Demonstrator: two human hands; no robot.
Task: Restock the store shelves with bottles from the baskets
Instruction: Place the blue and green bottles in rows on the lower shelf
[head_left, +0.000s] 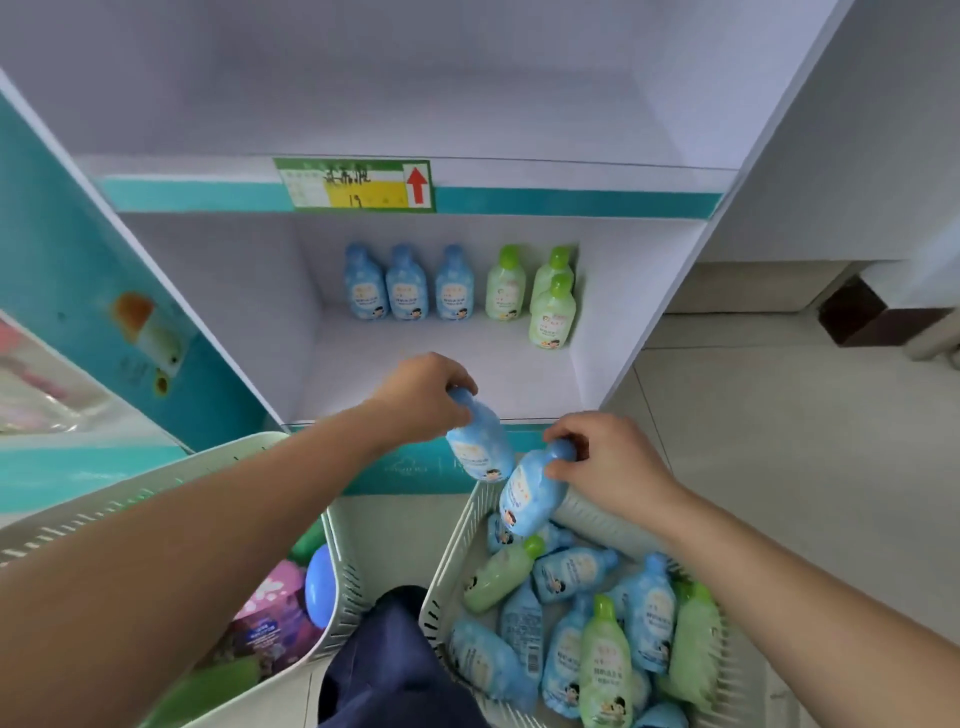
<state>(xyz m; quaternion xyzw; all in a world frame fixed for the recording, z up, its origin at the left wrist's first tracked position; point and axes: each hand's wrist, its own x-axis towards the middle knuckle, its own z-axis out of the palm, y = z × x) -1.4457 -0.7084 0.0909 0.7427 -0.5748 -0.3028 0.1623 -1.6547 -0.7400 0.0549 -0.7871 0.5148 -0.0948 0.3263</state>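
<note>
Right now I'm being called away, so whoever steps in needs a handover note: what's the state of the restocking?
Left grip: holds a blue bottle by its cap, before the lower shelf.
Right grip: holds a second blue bottle by its cap, over the right basket.
Done: three blue bottles and three green bottles stand at the shelf's back.
Left: shelve both, then the many in the basket.

My left hand (421, 395) grips one blue bottle (480, 447) by its cap, tilted, at the front edge of the shelf (415, 343). My right hand (608, 462) pinches a second blue bottle (527, 493) by its cap, above the right basket (457, 540) of jumbled bottles (571, 571). Three blue shelf bottles (405, 286) and three green shelf bottles (506, 286) stand upright at the rear.
</note>
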